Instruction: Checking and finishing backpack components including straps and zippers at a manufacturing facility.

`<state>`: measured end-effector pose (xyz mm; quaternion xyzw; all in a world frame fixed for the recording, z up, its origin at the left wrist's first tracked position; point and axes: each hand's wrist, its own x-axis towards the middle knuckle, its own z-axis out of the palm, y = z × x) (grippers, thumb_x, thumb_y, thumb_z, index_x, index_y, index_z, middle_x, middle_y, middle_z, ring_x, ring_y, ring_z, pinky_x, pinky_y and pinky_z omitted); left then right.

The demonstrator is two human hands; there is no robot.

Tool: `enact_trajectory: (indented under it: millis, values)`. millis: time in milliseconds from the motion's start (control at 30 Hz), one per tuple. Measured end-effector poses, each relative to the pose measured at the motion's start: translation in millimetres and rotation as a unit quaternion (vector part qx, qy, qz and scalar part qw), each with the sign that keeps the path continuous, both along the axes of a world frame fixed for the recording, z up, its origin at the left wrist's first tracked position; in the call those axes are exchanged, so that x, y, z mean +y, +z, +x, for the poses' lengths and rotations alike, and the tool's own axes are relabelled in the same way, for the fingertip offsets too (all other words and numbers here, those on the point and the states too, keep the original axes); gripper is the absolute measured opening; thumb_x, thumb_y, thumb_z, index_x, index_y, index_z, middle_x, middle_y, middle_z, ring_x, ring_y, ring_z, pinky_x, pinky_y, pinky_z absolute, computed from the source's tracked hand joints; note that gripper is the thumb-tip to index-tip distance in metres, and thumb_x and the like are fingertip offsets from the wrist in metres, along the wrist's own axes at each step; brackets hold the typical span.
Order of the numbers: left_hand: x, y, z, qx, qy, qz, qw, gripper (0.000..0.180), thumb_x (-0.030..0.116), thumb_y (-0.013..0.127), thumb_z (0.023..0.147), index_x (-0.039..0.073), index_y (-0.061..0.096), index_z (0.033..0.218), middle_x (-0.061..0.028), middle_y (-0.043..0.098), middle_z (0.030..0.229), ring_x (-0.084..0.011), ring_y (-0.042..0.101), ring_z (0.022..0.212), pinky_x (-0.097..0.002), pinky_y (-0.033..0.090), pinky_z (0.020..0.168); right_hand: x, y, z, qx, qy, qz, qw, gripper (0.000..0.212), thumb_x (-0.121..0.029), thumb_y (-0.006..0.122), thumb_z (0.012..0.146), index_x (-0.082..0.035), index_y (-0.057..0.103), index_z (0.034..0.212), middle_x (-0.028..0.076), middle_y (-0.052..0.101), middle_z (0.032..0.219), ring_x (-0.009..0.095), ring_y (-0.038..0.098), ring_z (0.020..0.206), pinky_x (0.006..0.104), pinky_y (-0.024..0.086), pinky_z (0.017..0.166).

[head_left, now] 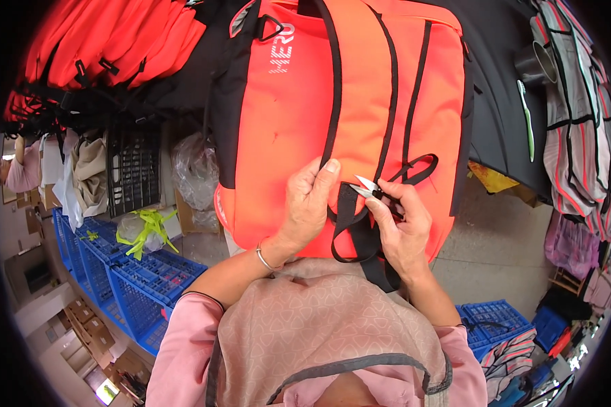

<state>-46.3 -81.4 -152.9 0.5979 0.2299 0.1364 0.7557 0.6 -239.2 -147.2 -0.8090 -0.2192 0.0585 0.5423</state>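
Note:
A bright orange-red backpack [278, 136] with black side panels lies before me, its padded shoulder strap [363, 88] facing up. My left hand [307, 207] is closed on the lower end of that strap, thumb on top. In my right hand [407, 227] are small thread snips [365, 188], their pointed blades apart beside the black webbing [346, 203] at the strap's end. Part of the snips' handle is hidden by my fingers. Loose black webbing hangs in a loop below the strap, and another webbing loop [424, 169] lies to the right.
Several red backpacks [115, 47] are piled at the far left. Blue plastic crates [149, 278] stand at the lower left, near a clear plastic bag [195, 169]. On the black table at right are a toothbrush [527, 122], a metal cup [535, 64] and grey striped fabric pieces [574, 136].

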Motion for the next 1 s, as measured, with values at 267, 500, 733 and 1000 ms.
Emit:
enact_trajectory:
  millis: [267,500,733,1000]
  values:
    - [7,-1,-1,0.011,-0.015,-0.016,1.0,0.032,0.023,0.051,0.103,0.004,0.049,0.078,0.0085,0.037,0.071,-0.0028,0.032,0.066,-0.0236,0.029,0.057,1,13,3,0.266,-0.013,0.111,0.957,0.027,-0.01,0.076,0.087,-0.001,0.06,0.105,0.002,0.067,0.091,0.006,0.06,0.082,0.0221,0.047,0.072]
    - [7,-3,-2,0.007,-0.01,0.039,0.999,0.029,0.019,0.055,0.102,0.003,0.052,0.078,0.0076,0.039,0.069,-0.003,0.033,0.065,-0.0241,0.029,0.055,-8,13,2,-0.048,-0.016,-0.02,0.999,0.027,-0.009,0.083,0.076,0.0,0.067,0.096,0.009,0.066,0.078,0.017,0.063,0.067,0.0305,0.05,0.058]
    - [6,-4,-1,0.003,-0.011,0.074,0.997,0.031,0.02,0.054,0.102,0.003,0.051,0.077,0.0072,0.038,0.068,-0.0033,0.033,0.064,-0.0249,0.028,0.054,-2,16,3,-0.12,0.008,-0.061,0.991,0.029,-0.011,0.084,0.073,0.0,0.067,0.094,0.009,0.065,0.076,0.021,0.061,0.063,0.0318,0.048,0.055]
    - [7,-8,-2,0.007,-0.017,0.094,0.995,0.032,0.02,0.054,0.102,0.004,0.049,0.075,0.0082,0.035,0.067,-0.0032,0.031,0.063,-0.025,0.027,0.053,-6,17,21,-0.243,0.073,-0.117,0.96,0.027,-0.017,0.084,0.071,-0.005,0.068,0.089,0.004,0.065,0.075,0.021,0.059,0.063,0.0319,0.046,0.053]
